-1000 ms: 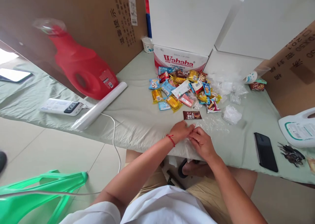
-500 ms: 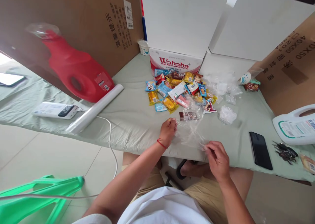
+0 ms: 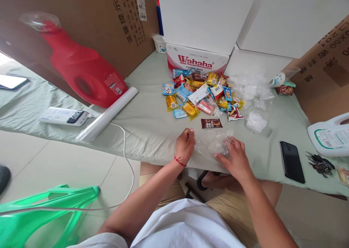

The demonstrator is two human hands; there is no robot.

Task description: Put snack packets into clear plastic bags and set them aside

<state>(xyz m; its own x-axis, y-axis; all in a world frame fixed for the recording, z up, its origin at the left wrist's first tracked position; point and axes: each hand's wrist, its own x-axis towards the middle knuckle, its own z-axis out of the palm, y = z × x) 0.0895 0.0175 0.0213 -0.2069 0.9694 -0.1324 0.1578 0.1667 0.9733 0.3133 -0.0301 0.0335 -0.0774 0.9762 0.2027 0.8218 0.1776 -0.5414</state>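
Observation:
A crumpled clear plastic bag [image 3: 208,144] lies between my hands near the table's front edge. My left hand [image 3: 185,143] is closed in a pinch on the bag's left end. Curled over its right part is my right hand [image 3: 235,155], with thumb and fingers gripping the film from either side. Just beyond the bag, a brown cocoa snack packet [image 3: 212,123] lies flat. Behind that is a pile of small wrapped snacks [image 3: 199,93] in yellow, blue, red and pink wrappers.
Clear plastic bags [image 3: 249,86] and a crumpled wad [image 3: 255,122] lie right of the pile. A phone [image 3: 292,162], keys [image 3: 320,164] and a white jug [image 3: 331,135] are at right. A plastic roll [image 3: 107,115], power bank [image 3: 64,116] and red jug [image 3: 87,73] are at left.
My right hand has moved up and inward from the bag's edge onto its right part. The bag has come down off the cocoa packet and is more bunched. My left hand keeps its pinch.

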